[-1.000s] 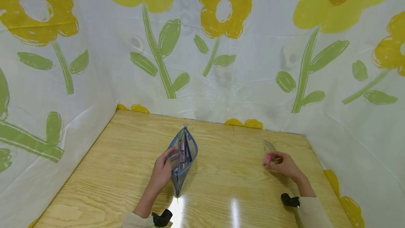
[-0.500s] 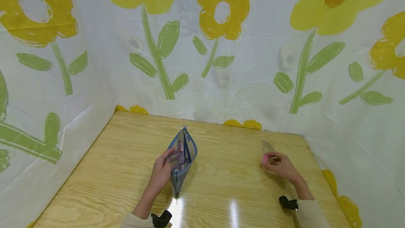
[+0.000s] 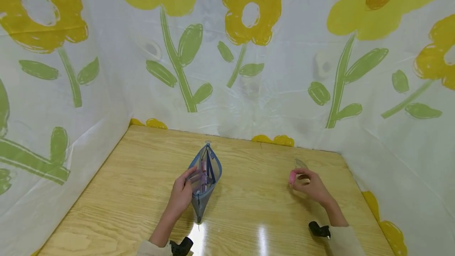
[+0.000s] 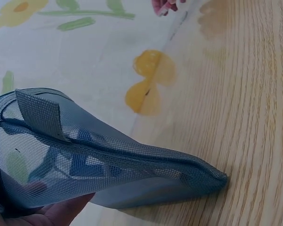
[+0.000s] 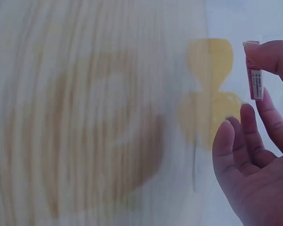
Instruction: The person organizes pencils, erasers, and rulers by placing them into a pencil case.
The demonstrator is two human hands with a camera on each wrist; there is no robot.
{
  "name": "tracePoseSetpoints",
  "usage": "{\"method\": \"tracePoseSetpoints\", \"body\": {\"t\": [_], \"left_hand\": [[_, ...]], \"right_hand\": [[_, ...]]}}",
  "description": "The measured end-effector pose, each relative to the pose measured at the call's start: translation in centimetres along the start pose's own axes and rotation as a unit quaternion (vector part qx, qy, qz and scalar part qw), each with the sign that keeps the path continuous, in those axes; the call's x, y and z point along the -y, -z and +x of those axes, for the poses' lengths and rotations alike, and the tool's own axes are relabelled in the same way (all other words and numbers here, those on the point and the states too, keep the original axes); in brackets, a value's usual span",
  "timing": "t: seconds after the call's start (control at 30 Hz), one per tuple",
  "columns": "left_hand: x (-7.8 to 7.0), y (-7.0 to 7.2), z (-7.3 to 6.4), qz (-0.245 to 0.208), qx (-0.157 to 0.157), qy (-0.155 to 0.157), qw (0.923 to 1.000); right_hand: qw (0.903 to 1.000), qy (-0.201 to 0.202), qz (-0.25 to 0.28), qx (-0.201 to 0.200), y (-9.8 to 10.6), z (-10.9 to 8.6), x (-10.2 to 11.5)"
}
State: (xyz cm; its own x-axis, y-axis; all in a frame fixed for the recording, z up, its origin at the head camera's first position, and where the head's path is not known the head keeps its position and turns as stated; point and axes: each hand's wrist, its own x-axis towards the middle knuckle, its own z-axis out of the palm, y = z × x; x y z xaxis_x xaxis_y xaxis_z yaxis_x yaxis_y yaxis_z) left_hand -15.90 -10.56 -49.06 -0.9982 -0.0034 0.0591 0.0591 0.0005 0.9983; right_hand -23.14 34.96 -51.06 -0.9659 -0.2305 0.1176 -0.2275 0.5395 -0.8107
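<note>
My left hand (image 3: 182,196) grips the near left side of a blue-grey mesh pencil pouch (image 3: 201,202), which stands on the table with its zipped mouth spread wide. Inside lie a pinkish-purple item (image 3: 204,178) and something dark blue; the mesh (image 4: 146,162) partly veils the contents in the left wrist view. To the right, my right hand (image 3: 313,188) pinches a small pink eraser (image 3: 292,177) between thumb and finger, raised over the table. The eraser (image 5: 255,77) shows a printed label with a barcode in the right wrist view, where the other fingers are loosely bent.
A clear protractor (image 3: 301,164) lies on the wooden table (image 3: 249,192) just beyond my right hand, partly covered by it. White sheeting (image 3: 277,102) with yellow flowers walls off the back and both sides. Black wrist mounts (image 3: 319,229) sit at both cuffs.
My right hand has moved slightly left with the pink eraser, away from the protractor's near edge. The left hand and the pouch have stayed in place.
</note>
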Motion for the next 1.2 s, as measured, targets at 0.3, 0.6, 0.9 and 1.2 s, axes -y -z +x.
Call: {"method": "tracePoseSetpoints", "body": {"t": [0.3,0.6,0.9,1.2], "left_hand": [[0.2,0.0,0.2,-0.01,0.0,-0.002,0.9999],[0.3,0.0,0.3,-0.015,0.002,0.0,0.9999],[0.3,0.1,0.2,-0.009,-0.002,-0.004,1.0],[0.3,0.2,0.1,-0.001,0.002,-0.01,0.9999]], "right_hand": [[0.9996,0.026,0.005,0.012,-2.2,1.0,1.7],[0.9987,0.039,0.023,0.023,-4.3,1.5,3.8],[0.9959,0.067,0.046,0.038,-6.4,2.4,5.8],[0.9926,0.1,0.04,0.056,-8.4,3.7,8.4]]}}
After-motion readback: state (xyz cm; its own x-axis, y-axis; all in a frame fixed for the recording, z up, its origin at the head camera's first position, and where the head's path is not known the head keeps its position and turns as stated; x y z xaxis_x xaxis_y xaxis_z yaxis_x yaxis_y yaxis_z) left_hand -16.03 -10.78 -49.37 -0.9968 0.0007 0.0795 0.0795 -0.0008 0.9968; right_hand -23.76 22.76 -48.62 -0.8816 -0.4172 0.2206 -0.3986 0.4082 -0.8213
